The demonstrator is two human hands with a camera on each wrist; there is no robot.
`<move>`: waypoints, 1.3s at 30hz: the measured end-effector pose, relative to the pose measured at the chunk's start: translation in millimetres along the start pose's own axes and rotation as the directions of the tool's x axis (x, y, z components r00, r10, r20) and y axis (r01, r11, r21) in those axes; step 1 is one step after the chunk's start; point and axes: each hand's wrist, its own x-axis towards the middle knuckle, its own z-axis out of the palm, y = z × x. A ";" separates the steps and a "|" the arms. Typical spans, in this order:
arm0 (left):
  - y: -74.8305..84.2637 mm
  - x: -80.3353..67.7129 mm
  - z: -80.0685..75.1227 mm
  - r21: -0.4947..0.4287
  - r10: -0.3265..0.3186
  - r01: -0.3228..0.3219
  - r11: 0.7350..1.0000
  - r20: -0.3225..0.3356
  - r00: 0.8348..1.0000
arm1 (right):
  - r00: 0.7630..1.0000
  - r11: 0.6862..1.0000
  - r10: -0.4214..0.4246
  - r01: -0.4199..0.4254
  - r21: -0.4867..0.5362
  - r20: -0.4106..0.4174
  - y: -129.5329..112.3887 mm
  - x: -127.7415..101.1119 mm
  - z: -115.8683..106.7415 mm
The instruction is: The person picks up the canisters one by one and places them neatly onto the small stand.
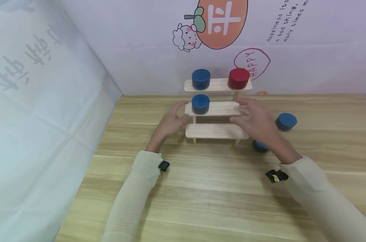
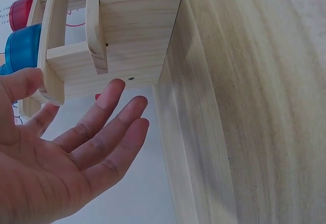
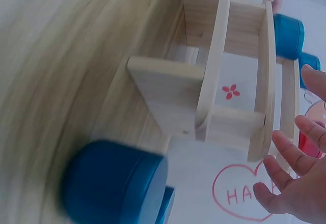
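A three-tier wooden shelf [image 1: 217, 131] stands on the table. Its top tier carries a blue cylinder [image 1: 200, 79] and a red cylinder [image 1: 238, 78]. Another blue cylinder [image 1: 200, 103] sits on the middle tier. My left hand [image 1: 179, 112] is open at the shelf's left end, thumb by the middle tier; whether it touches I cannot tell. In the left wrist view its palm [image 2: 66, 158] faces the shelf [image 2: 127, 40]. My right hand [image 1: 241, 111] is open at the right end, its fingers [image 3: 288, 180] spread beside the shelf [image 3: 224, 81]. Neither hand holds anything.
A blue cylinder [image 1: 286, 121] lies on the wooden table [image 1: 201, 188] right of the shelf. Another blue cylinder [image 1: 259, 146] shows partly behind my right wrist and looms large [image 3: 114, 183] in the right wrist view. White sheeting [image 1: 35, 101] walls the left and back.
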 end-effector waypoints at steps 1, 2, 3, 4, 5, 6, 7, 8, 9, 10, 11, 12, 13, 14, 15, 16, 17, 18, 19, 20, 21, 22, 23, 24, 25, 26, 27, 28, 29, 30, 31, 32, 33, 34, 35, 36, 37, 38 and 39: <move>0.0 0.2 0.3 -0.002 0.001 -0.001 1.000 0.001 1.000 | 1.000 1.000 -0.003 0.003 0.001 -0.012 2.1 -1.9 -1.9; -0.1 0.3 0.3 -0.003 0.003 -0.003 1.000 0.002 1.000 | 1.000 1.000 -0.005 0.005 0.003 -0.024 4.1 -4.0 -3.7; -0.1 0.6 0.5 -0.007 0.005 -0.004 1.000 0.004 1.000 | 0.999 1.000 -0.012 0.012 0.005 -0.035 6.2 -6.0 -5.4; -0.2 0.6 0.5 -0.006 0.004 -0.004 1.000 0.005 1.000 | 0.999 1.000 -0.023 0.023 0.011 -0.048 8.4 -8.0 -6.8; -0.2 0.4 0.5 -0.008 0.005 -0.005 1.000 0.006 1.000 | 0.997 0.999 -0.037 0.038 0.016 -0.060 11.0 -9.8 -7.8; -0.6 0.4 0.6 -0.012 0.006 -0.006 1.000 0.006 1.000 | 0.997 0.999 -0.043 0.044 0.021 -0.069 12.9 -11.6 -9.0; -0.7 0.4 0.8 -0.017 0.007 -0.007 1.000 0.007 1.000 | 0.996 0.998 -0.051 0.054 0.027 -0.079 15.5 -13.5 -9.8; -0.4 0.3 1.0 -0.022 0.009 -0.008 1.000 0.007 1.000 | 0.995 0.998 -0.055 0.058 0.034 -0.085 17.5 -15.5 -10.8; -0.1 0.3 1.4 -0.027 0.010 -0.009 1.000 0.008 1.000 | 0.994 0.997 -0.060 0.063 0.039 -0.089 19.6 -17.2 -11.8; 0.0 0.2 1.6 -0.028 0.011 -0.011 1.000 0.008 1.000 | 0.994 0.997 -0.062 0.066 0.044 -0.091 21.3 -19.1 -12.5; 0.1 0.3 1.9 -0.031 0.011 -0.011 0.999 0.008 1.000 | 0.994 0.997 -0.063 0.067 0.047 -0.088 23.1 -20.9 -13.1; 0.1 0.6 2.1 -0.033 0.009 -0.008 0.999 0.009 1.000 | 0.995 0.997 -0.062 0.066 0.045 -0.082 24.1 -22.5 -14.0; 0.5 0.4 2.0 -0.032 0.006 -0.006 0.999 0.008 1.000 | 0.995 0.997 -0.064 0.067 0.044 -0.077 25.4 -24.0 -14.8; 0.8 0.1 2.0 -0.030 0.002 -0.002 1.000 0.008 1.000 | 0.996 0.997 -0.059 0.062 0.041 -0.068 26.2 -25.3 -15.5; 0.5 0.2 2.1 -0.028 0.001 -0.001 1.000 0.008 1.000 | 0.997 0.998 -0.054 0.056 0.040 -0.059 27.4 -26.5 -16.1; 0.1 0.3 2.2 -0.028 -0.002 0.002 1.000 0.008 1.000 | 0.998 0.998 -0.048 0.050 0.040 -0.051 28.9 -27.5 -16.5; -0.2 0.2 2.3 -0.029 -0.006 0.006 1.000 0.007 1.000 | 0.998 0.998 -0.043 0.045 0.039 -0.043 30.4 -28.5 -16.9; -0.3 -0.1 2.4 -0.030 -0.009 0.009 1.000 0.006 1.000 | 0.999 0.999 -0.037 0.038 0.037 -0.038 31.1 -29.7 -17.5; -0.2 -0.4 2.3 -0.032 -0.009 0.010 0.999 0.005 1.000 | 0.999 0.999 -0.029 0.030 0.038 -0.033 32.2 -30.9 -17.9; -0.4 -0.3 2.4 -0.034 -0.010 0.010 0.999 0.005 1.000 | 0.999 0.999 -0.023 0.024 0.038 -0.028 33.4 -32.1 -18.2; -0.5 -0.2 2.4 -0.036 -0.009 0.009 0.999 0.005 1.000 | 1.000 0.999 -0.019 0.020 0.037 -0.024 34.5 -33.5 -18.6; -0.2 -0.3 2.5 -0.037 -0.009 0.009 0.999 0.005 1.000 | 1.000 0.999 -0.017 0.018 0.038 -0.021 35.9 -34.6 -18.9; -0.1 -0.3 2.4 -0.036 -0.008 0.008 0.999 0.006 1.000 | 1.000 0.999 -0.014 0.015 0.039 -0.016 36.9 -35.9 -19.4; 0.4 -0.4 2.4 -0.036 -0.007 0.007 0.999 0.006 1.000 | 1.000 0.999 -0.012 0.012 0.037 -0.011 37.9 -37.3 -19.9; 0.5 -0.4 2.3 -0.036 -0.007 0.007 0.999 0.007 1.000 | 1.000 0.999 -0.012 0.012 0.035 -0.002 39.3 -38.2 -20.2; 0.7 -0.5 2.3 -0.037 -0.008 0.008 0.999 0.007 1.000 | 1.000 0.999 -0.009 0.008 0.034 0.007 40.9 -39.0 -20.5; 0.8 -0.5 2.2 -0.037 -0.009 0.010 0.999 0.008 1.000 | 1.000 0.999 -0.007 0.006 0.032 0.020 42.7 -39.9 -20.8; 1.0 -0.7 2.2 -0.038 -0.011 0.011 0.999 0.009 1.000 | 0.999 1.000 -0.002 0.001 0.029 0.034 44.3 -40.7 -21.3; 1.3 -1.0 2.2 -0.039 -0.012 0.013 0.999 0.008 1.000 | 0.999 1.000 0.006 -0.007 0.024 0.051 45.9 -41.6 -21.9; 1.6 -1.1 2.2 -0.040 -0.013 0.013 0.999 0.008 1.000 | 0.998 1.000 0.013 -0.014 0.017 0.066 47.3 -42.4 -22.5; 1.8 -1.3 2.3 -0.043 -0.015 0.015 0.999 0.008 1.000 | 0.997 1.000 0.020 -0.021 0.013 0.081 48.8 -43.2 -22.9; 2.0 -1.7 2.3 -0.045 -0.017 0.017 0.999 0.007 1.000 | 0.995 1.000 0.028 -0.029 0.010 0.095 50.1 -44.0 -23.4; 2.0 -2.0 2.2 -0.047 -0.021 0.021 0.999 0.006 1.000 | 0.994 1.000 0.030 -0.031 0.005 0.108 51.4 -44.6 -23.7; 2.4 -2.2 2.4 -0.054 -0.025 0.026 0.998 0.007 1.000 | 0.992 0.999 0.036 -0.036 0.003 0.117 52.3 -45.6 -24.4; 2.7 -2.5 2.6 -0.062 -0.030 0.030 0.998 0.008 1.000 | 0.992 0.999 0.039 -0.039 0.002 0.124 53.4 -46.5 -25.0; 2.8 -2.6 2.8 -0.070 -0.034 0.035 0.997 0.010 0.999 | 0.991 0.999 0.034 -0.035 0.001 0.126 54.4 -47.7 -25.5; 3.2 -2.8 3.0 -0.078 -0.039 0.040 0.996 0.012 0.999 | 0.991 0.999 0.033 -0.034 0.005 0.128 55.7 -49.0 -26.0; 3.4 -3.0 3.3 -0.085 -0.043 0.044 0.995 0.014 0.999 | 0.991 0.999 0.030 -0.031 0.008 0.128 56.9 -50.3 -26.5; 3.3 -2.9 3.5 -0.091 -0.046 0.048 0.995 0.016 0.999 | 0.991 1.000 0.024 -0.025 0.012 0.129 58.2 -51.8 -27.0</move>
